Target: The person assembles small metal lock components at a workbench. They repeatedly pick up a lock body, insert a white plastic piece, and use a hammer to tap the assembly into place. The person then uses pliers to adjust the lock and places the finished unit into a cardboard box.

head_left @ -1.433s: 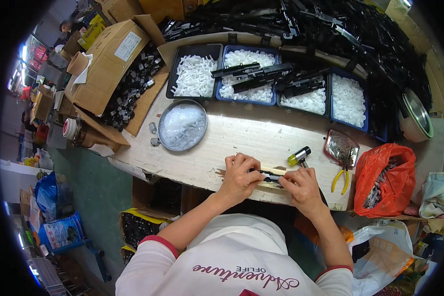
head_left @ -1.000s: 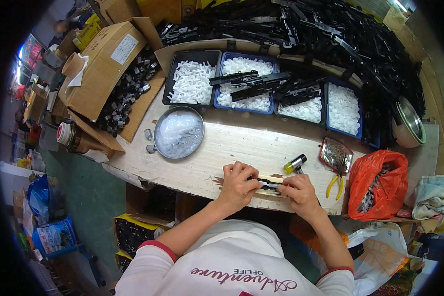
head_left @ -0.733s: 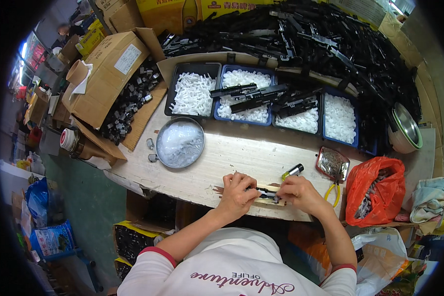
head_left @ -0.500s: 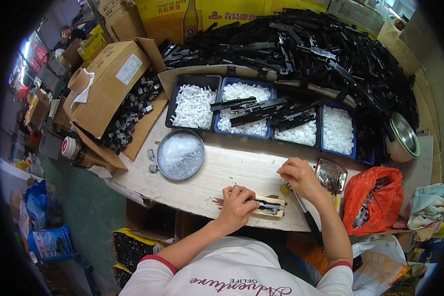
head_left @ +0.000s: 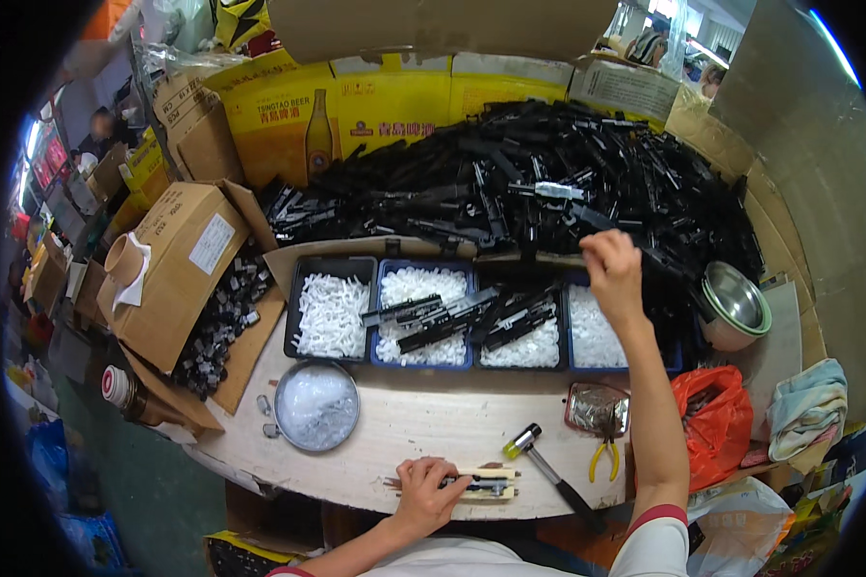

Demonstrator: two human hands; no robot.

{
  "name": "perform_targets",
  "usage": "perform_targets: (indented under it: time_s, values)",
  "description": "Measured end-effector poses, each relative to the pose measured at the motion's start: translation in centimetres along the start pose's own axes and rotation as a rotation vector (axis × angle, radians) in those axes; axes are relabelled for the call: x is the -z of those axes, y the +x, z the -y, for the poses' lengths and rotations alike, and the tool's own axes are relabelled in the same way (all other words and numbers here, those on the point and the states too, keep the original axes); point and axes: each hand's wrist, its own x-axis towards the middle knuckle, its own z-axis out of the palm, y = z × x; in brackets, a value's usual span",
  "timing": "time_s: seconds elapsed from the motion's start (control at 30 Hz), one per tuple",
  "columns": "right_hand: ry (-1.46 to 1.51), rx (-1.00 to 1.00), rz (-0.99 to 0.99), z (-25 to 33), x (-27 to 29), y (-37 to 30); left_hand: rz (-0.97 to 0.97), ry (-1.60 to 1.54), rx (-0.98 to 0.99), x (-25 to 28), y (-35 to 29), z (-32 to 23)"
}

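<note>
My left hand (head_left: 428,490) is closed over one end of a cream-coloured fixture (head_left: 502,472) at the table's front edge. Its fingers press on a narrow black part (head_left: 481,483) lying in the fixture. My right hand (head_left: 613,271) is raised over the near side of a large pile of black metal-looking parts (head_left: 587,154). Its fingers are curled together; whatever they may hold is too small to make out. A mallet (head_left: 548,470) with a yellow-and-silver head and black handle lies right of the fixture.
Trays of white plastic pieces (head_left: 332,313) line the table's back, with black parts across the middle ones. A round metal dish (head_left: 318,406) stands left. Yellow-handled pliers (head_left: 604,460), a small tray of metal pins (head_left: 597,409) and a red bag (head_left: 722,423) sit right.
My right hand has moved from beside the mallet, forward and up to the black pile. My left hand stays on the fixture. The whole view has tilted upward, showing more of the back.
</note>
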Motion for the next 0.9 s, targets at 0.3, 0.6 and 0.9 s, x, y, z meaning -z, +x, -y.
perform_targets:
  time_s: [0.3, 0.6, 0.9]
  values:
    - [-0.431, -0.2, 0.437, -2.8, -0.5, 6.6, 0.017, -0.039, 0.036, -0.4, -0.6, 0.1]
    - [0.272, -0.098, 0.263, 5.1, 3.8, -1.6, 0.008, -0.152, 0.055, -0.2, -0.1, 0.5]
    - [0.404, -0.125, 0.631, 14.1, 4.8, -16.8, -0.073, -0.272, 0.238, 2.1, -1.9, 1.6]
